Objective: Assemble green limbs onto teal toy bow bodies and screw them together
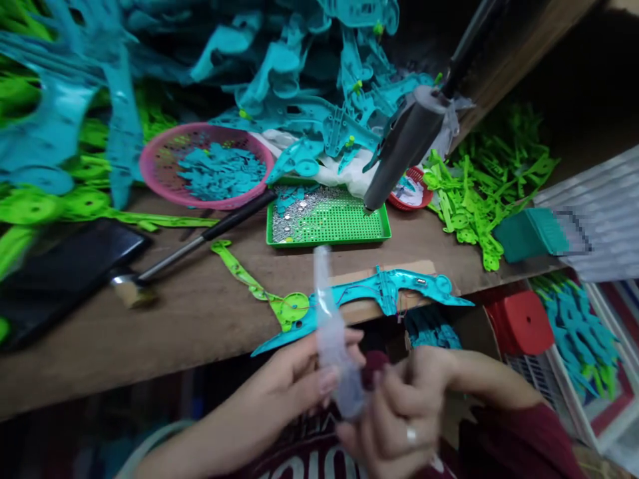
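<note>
Translucent piece [332, 336] fills left grip [305, 372], seemingly right grip [402, 412] too; grey tool [407, 146] overhangs tray [339, 223].

Brown wooden bench [164, 332] across mid-frame. Left: flat glossy black slab [74, 279], black-gripped metal hammer [219, 225]. Upper centre: round pink perforated plastic basket [154, 166], rectangular green perforated plastic tray [349, 216]. Right: lime-green plastic heap [464, 206]. Centre: curved turquoise plastic shell [357, 291], partly over brown cardboard [362, 310].

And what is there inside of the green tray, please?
The green tray holds small silvery bits, mostly on its left side, and blue pieces toward its back left corner. Whatever lies beneath them is covered.
</note>
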The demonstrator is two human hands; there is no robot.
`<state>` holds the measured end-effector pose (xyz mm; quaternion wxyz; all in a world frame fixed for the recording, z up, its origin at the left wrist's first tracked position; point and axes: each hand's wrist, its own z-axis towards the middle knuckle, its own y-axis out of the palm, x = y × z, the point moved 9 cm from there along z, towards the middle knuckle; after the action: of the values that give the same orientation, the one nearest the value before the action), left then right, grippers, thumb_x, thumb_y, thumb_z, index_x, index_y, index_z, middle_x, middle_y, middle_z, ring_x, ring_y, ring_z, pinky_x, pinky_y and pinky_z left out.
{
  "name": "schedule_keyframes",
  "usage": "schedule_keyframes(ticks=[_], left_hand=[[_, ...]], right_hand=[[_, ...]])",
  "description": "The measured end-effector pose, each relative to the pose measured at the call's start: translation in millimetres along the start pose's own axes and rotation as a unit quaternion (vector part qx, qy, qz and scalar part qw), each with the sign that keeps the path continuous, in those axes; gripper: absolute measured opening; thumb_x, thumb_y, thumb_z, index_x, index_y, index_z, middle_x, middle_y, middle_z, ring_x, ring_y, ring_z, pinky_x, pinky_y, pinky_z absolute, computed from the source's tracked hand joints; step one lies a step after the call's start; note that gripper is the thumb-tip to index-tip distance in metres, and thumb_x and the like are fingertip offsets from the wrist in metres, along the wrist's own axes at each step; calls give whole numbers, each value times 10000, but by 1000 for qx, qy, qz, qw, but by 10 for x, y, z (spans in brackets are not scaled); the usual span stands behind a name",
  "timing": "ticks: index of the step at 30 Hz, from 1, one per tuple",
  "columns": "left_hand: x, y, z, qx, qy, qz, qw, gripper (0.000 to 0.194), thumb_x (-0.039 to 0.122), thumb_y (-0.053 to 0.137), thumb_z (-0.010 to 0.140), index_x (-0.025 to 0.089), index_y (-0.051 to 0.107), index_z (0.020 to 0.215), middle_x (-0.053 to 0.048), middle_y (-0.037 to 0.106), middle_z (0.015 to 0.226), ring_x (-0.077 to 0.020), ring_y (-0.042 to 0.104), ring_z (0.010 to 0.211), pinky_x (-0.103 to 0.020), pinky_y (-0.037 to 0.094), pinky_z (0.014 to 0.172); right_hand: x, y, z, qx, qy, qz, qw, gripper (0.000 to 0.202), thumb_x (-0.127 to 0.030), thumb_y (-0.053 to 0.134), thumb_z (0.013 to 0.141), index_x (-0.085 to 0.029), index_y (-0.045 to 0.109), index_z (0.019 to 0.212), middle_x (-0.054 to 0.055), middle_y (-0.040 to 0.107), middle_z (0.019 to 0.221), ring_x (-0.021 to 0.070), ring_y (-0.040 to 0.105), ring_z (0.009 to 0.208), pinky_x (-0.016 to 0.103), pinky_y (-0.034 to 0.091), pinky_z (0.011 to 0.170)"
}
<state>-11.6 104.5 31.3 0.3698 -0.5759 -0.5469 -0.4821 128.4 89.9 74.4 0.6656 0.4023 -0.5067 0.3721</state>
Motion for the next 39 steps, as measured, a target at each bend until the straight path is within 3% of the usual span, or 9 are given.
schedule_keyframes(ticks=[2,4,6,9,12,16,21,34,39], left_hand=[[-89,-279,-97,59,-79,-60,993,456,591,669,842,241,738,1126,-67,776,917,-202,706,742,-276,568,610],[-108,-781,-215,204,-111,-50,971,421,568,760,736,237,767,996,-37,761,821,-175,660,677,-257,549,598],[-105,-1221,-347,321,-125,-48,938,425,528,818,623,233,765,924,-23,768,839,-174,663,723,-250,559,651],[-236,-1393,-342,295,-173,-67,937,490,516,839,554,214,757,931,-50,790,972,-233,711,896,-306,588,796],[-440,-1296,-256,233,-186,-95,950,509,493,868,567,202,746,967,-66,795,993,-261,727,970,-350,587,882],[-672,-1219,-137,220,-148,-139,954,506,446,910,566,197,726,967,-76,796,1024,-272,735,1031,-367,596,932],[-902,-1239,-117,223,-189,-165,942,531,432,938,549,188,701,956,-79,799,1037,-250,750,1009,-344,619,924],[-920,-1246,-257,265,-291,-158,906,252,238,843,730,160,621,821,-59,779,756,-159,763,735,-244,637,748],[-893,-1314,-188,233,-300,-106,919,247,323,842,736,163,655,754,-75,782,747,-163,754,709,-248,631,713]], right_hand=[[52,117,169,-29,164,222,961,219,-396,471,1037,-295,651,1110,4,642,956,115,656,793,241,589,615],[61,532,75,-146,356,406,829,244,-459,567,985,-292,666,1132,28,659,1036,149,668,906,270,601,700],[-155,922,-145,-282,470,492,677,562,-585,607,930,-186,597,1325,125,649,1220,236,634,1120,368,599,885],[-638,1225,-230,-374,477,615,504,944,-669,636,867,-18,379,1500,253,570,1395,342,531,1289,513,513,1049],[-963,1292,-176,-395,435,682,435,899,-508,704,887,-23,310,1533,257,557,1434,345,523,1287,522,487,1074],[-1056,1223,-206,-375,453,702,402,880,-462,697,904,-88,254,1565,238,565,1429,332,492,1324,513,496,1064],[-1058,1182,-225,-355,462,708,401,824,-487,672,917,-100,304,1544,234,572,1426,321,503,1315,506,513,1036],[-1027,1184,-197,-360,415,716,430,587,-421,612,968,-114,511,1459,232,531,1494,326,515,1308,513,528,1029],[-1036,1167,-210,-348,414,714,444,630,-462,627,952,-111,507,1462,225,554,1481,332,540,1272,525,547,1018]])
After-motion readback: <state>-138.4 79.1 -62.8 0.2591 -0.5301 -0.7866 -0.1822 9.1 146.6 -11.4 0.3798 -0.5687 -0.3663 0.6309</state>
